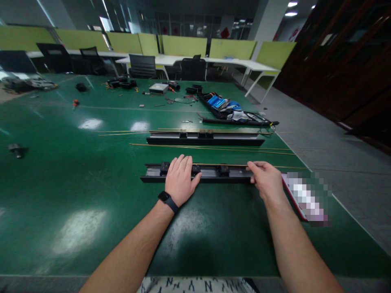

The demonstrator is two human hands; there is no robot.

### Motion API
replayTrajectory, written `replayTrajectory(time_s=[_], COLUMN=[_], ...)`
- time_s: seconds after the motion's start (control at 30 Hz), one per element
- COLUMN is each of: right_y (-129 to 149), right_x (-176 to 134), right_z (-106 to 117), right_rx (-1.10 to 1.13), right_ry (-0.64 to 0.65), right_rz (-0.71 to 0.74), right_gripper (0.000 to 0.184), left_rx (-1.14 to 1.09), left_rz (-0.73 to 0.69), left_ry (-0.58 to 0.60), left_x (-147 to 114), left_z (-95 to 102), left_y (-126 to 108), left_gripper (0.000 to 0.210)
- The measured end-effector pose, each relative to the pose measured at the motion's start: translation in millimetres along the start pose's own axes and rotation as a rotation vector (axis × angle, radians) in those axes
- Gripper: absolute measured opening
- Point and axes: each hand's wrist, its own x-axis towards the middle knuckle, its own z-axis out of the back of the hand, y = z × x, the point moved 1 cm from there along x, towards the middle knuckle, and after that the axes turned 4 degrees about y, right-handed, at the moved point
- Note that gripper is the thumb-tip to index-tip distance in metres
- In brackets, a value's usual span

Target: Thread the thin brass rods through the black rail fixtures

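A black-edged metal rail [207, 179] lies across the green table before me, with dark blocks [224, 170] seated in its channel. My left hand [181, 177], a dark watch on its wrist, rests flat over the rail between blocks, fingers stretched and thumb apart. At the rail's right part, my right hand [266, 179] pinches a thin brass-coloured rod [224, 165] between thumb and fingertips. This rod runs along the rail's far edge and sticks out to the right. My left fingers hide part of the rail and a block.
Behind lie a second rail [206, 141] and several loose thin rods [210, 149]. A blurred, red-edged flat item [295, 199] is right of my right hand. Farther back are a black bag [210, 106], a white box [159, 88] and a metal part [16, 149] at left.
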Motion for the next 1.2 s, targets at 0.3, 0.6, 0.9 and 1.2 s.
replayTrajectory(time_s=[0.3, 0.6, 0.9, 1.2], right_y=[-3.0, -0.1, -1.2, -5.0], right_x=[1.2, 2.9, 2.3, 5.4], right_z=[1.0, 2.6, 2.6, 4.0], right_rx=[-0.038, -0.020, -0.045, -0.092], right_ry=[0.016, -0.014, -0.005, -0.021], right_rz=[0.013, -0.009, 0.001, 0.018], right_gripper=[0.037, 0.037, 0.036, 0.038], left_rx=[0.005, 0.007, 0.009, 0.015], left_rz=[0.000, -0.001, -0.005, -0.006], left_ry=[-0.001, -0.002, -0.012, -0.011], left_x=[-0.1, -0.2, -0.6, -0.4], left_z=[-0.4, 0.4, -0.1, -0.7], left_y=[0.1, 0.5, 0.8, 0.3], left_gripper=[0.058, 0.060, 0.058, 0.060])
